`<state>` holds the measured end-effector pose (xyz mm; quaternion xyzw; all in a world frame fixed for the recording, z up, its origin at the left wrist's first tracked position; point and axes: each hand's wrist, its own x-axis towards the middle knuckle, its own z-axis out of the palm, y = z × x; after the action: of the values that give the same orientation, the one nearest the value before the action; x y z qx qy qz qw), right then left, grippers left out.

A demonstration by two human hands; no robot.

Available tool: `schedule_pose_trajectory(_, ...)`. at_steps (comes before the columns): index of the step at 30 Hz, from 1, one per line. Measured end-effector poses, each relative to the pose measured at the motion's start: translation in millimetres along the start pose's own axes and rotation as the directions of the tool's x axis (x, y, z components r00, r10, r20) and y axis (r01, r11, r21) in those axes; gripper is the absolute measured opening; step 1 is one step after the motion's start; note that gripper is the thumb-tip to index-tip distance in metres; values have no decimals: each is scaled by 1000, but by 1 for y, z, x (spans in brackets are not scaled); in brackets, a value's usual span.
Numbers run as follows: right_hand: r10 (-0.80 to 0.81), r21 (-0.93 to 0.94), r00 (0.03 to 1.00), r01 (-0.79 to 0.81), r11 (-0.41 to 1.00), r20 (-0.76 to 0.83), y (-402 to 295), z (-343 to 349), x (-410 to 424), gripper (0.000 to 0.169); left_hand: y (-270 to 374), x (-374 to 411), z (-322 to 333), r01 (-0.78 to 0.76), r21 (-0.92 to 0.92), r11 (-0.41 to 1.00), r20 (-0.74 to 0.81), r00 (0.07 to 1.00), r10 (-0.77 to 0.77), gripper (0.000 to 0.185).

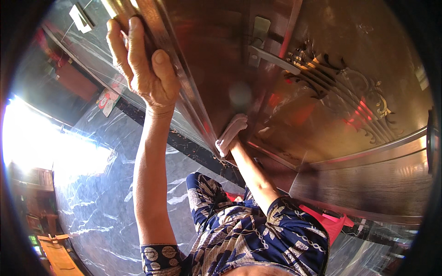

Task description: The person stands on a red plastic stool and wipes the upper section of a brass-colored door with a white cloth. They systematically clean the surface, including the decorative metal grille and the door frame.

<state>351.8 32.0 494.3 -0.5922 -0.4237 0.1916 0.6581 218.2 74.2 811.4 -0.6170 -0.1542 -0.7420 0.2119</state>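
Note:
My left hand (150, 70) is raised against the shiny brown door frame (183, 89), with its fingers apart and no object in it. Lower down, my right hand is at the dark brown door (214, 65), near where it meets the frame. A pale, folded cloth (233, 132) is in that hand and hides most of the fingers. Above the cloth, a metal lever handle (276, 61) sticks out from its plate on the door. To the right of the handle, the door has a glossy panel with a scroll ornament (366, 100).
Grey marble-patterned floor (103, 207) stretches to the left, with bright glare on it. A dark threshold strip (193, 148) runs beneath the door. Behind my right arm stands a pink plastic object (331, 224). A wooden piece of furniture (60, 255) is at lower left, and a white wall switch (81, 19) at upper left.

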Motion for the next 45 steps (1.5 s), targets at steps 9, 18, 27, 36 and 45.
schedule_pose_trajectory(9,-191,55,980,188,981,56,-55,17,-9,70,-10,-15,3,-5,121,993,75,997,-4,47)
schedule_pose_trajectory(18,-479,201,871,453,869,106,-149,54,16,71,-18,-21,6,-9,60,998,12,1000,8,43)
schedule_pose_trajectory(27,-534,287,822,472,833,197,-163,63,21,73,-13,-17,1,20,15,1000,2,1000,-20,40)
schedule_pose_trajectory(36,-562,-97,820,553,827,-109,-144,29,-3,68,-3,-6,-5,3,62,998,64,998,-7,49)
schedule_pose_trajectory(45,-341,-98,932,354,930,124,-17,22,-56,61,-5,-5,-5,-20,117,993,82,997,10,48)
